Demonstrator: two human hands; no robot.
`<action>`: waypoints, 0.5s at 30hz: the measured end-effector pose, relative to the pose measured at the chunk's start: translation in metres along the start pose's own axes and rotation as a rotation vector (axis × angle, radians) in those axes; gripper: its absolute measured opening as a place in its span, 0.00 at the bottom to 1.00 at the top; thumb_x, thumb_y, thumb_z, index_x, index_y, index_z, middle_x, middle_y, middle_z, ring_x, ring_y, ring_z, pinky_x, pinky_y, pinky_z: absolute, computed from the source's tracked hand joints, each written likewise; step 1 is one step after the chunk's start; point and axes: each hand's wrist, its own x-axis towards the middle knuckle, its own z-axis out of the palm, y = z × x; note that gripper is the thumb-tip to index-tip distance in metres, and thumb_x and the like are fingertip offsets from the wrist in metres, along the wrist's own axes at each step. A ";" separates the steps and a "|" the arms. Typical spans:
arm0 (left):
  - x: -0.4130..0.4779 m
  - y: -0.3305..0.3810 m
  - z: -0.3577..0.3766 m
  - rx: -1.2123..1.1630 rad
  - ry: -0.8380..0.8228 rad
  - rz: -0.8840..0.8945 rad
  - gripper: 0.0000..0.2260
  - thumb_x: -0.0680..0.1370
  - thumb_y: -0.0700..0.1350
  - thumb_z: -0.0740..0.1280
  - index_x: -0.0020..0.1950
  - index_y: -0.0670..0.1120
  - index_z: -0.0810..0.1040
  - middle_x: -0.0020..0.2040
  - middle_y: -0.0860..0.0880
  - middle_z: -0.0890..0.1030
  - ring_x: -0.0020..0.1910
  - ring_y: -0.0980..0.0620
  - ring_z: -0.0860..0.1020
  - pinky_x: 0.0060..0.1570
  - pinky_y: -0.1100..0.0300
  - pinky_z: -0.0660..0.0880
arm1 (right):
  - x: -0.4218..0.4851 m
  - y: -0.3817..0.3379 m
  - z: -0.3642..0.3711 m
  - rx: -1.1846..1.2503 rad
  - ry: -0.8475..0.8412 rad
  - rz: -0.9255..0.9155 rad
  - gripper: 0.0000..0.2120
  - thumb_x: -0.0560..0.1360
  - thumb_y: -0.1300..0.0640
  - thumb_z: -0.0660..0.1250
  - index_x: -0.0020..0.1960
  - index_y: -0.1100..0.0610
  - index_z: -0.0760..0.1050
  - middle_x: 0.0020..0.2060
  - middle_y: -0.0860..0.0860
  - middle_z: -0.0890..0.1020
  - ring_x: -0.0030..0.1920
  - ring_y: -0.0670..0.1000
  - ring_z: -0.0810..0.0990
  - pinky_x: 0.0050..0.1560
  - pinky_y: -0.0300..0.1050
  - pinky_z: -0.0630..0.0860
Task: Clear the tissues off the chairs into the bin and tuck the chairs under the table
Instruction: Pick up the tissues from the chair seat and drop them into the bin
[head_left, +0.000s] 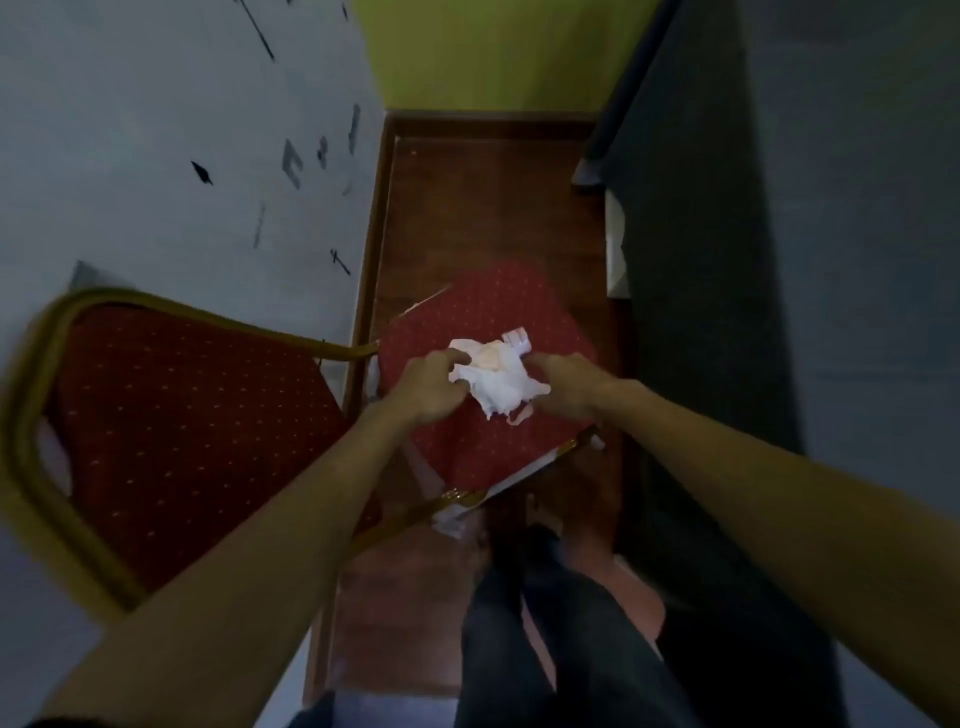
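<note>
Both hands on crumpled tissues (496, 379) atop red chair seat (488, 312): left hand (434, 384), right hand (563, 379) fingers pinching; no legible writing.

Red dotted chair seat (498, 312) carries 1 crumpled white tissue wad (496, 382) near its middle.

White crumpled tissues (496, 382) are being shown on a red chair seat (498, 312) dotted gold; gold chair frame (31, 415), reddish-brown floor (483, 208), yellow-green wall (493, 52).
</note>
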 end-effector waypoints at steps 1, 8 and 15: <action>0.008 -0.003 0.005 -0.004 0.003 0.000 0.19 0.79 0.43 0.65 0.70 0.44 0.75 0.69 0.42 0.77 0.67 0.40 0.76 0.63 0.54 0.72 | 0.012 0.005 0.000 0.000 -0.002 0.011 0.31 0.77 0.55 0.70 0.78 0.55 0.66 0.72 0.58 0.75 0.68 0.61 0.77 0.67 0.56 0.76; 0.090 -0.051 0.080 -0.021 0.072 0.003 0.29 0.75 0.50 0.68 0.76 0.49 0.67 0.77 0.42 0.65 0.71 0.39 0.69 0.68 0.46 0.71 | 0.098 0.039 0.032 0.066 0.034 0.021 0.35 0.76 0.64 0.69 0.80 0.54 0.62 0.74 0.59 0.71 0.70 0.61 0.74 0.66 0.51 0.74; 0.168 -0.082 0.149 0.188 0.032 -0.100 0.50 0.71 0.60 0.73 0.78 0.63 0.37 0.81 0.44 0.35 0.78 0.32 0.41 0.69 0.28 0.55 | 0.171 0.062 0.070 0.061 0.028 0.041 0.45 0.76 0.67 0.69 0.83 0.46 0.51 0.84 0.56 0.46 0.78 0.62 0.64 0.69 0.57 0.74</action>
